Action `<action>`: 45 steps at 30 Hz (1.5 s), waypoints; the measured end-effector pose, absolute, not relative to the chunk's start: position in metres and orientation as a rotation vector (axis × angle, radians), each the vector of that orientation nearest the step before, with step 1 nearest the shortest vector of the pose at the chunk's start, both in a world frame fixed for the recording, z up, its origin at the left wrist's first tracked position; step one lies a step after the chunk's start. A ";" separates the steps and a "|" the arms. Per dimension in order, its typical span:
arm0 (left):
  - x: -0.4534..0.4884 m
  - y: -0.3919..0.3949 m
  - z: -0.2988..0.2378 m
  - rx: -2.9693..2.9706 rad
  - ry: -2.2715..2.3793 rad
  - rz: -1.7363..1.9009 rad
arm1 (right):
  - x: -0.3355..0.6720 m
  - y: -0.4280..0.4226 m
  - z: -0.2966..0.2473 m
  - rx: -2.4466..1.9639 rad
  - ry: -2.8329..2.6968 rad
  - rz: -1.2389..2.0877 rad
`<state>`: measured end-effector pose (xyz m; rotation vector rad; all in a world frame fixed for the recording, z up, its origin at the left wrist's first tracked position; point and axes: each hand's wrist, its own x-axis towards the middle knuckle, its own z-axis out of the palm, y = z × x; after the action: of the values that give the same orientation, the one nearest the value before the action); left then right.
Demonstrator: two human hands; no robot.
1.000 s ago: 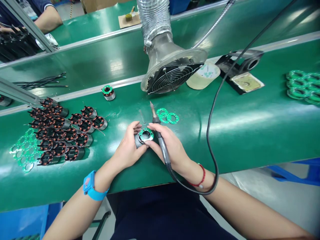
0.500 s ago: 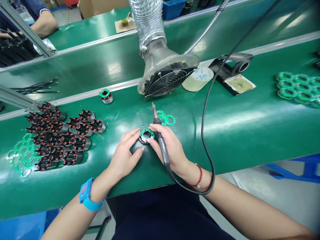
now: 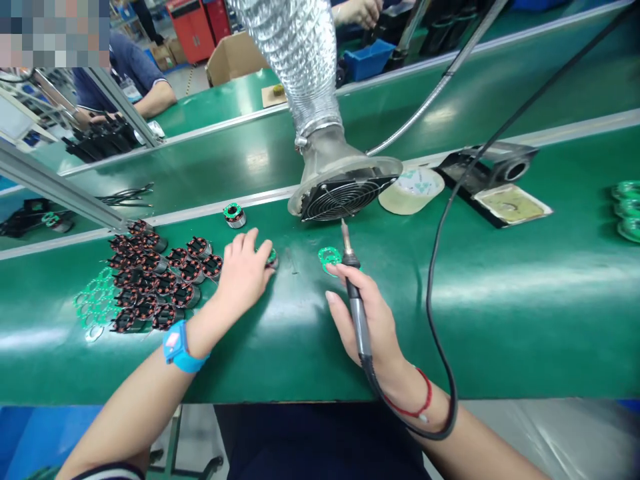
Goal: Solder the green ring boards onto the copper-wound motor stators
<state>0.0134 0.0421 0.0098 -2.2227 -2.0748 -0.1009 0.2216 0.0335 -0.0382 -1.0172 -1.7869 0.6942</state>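
My left hand (image 3: 244, 272) is closed round a motor stator (image 3: 272, 259) topped with a green ring board. The fingers hide most of that stator. In my right hand (image 3: 376, 317) lies a soldering iron (image 3: 356, 303), its tip pointing up and away, just below the fume fan (image 3: 345, 198). Green ring boards (image 3: 329, 255) lie on the bench beyond the right fingertips, partly covered by them. Another stator with a green board (image 3: 235, 215) stands by the back rail. Left of my left hand, several stators with copper windings (image 3: 155, 283) stand grouped together.
Loose green ring boards (image 3: 95, 300) lie at the far left. Behind the fan's right side are a tape roll (image 3: 413, 192) and a soldering iron stand (image 3: 513, 203). The iron's black cable (image 3: 434, 293) loops across the right side. A co-worker's arm (image 3: 155, 99) shows beyond the partition.
My left hand has moved left and away from me with the stator. My right hand has come off the stator, keeping the soldering iron. The view has shifted too.
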 end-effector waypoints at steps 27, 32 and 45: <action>-0.112 0.162 0.055 -1.969 -2.552 -0.405 | 0.225 0.045 -0.025 -0.926 -1.837 0.328; -0.091 0.055 0.059 -2.280 -2.433 -0.214 | 0.228 0.041 -0.023 -0.865 -1.839 0.453; 0.007 -0.024 -0.015 -2.215 -1.965 -0.261 | 0.241 0.049 -0.010 -1.188 -1.783 0.807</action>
<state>0.0069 -0.0240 -0.0152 -2.2153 -1.9654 -0.2609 0.2408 0.0485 -0.0102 -1.1881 -1.7835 0.8072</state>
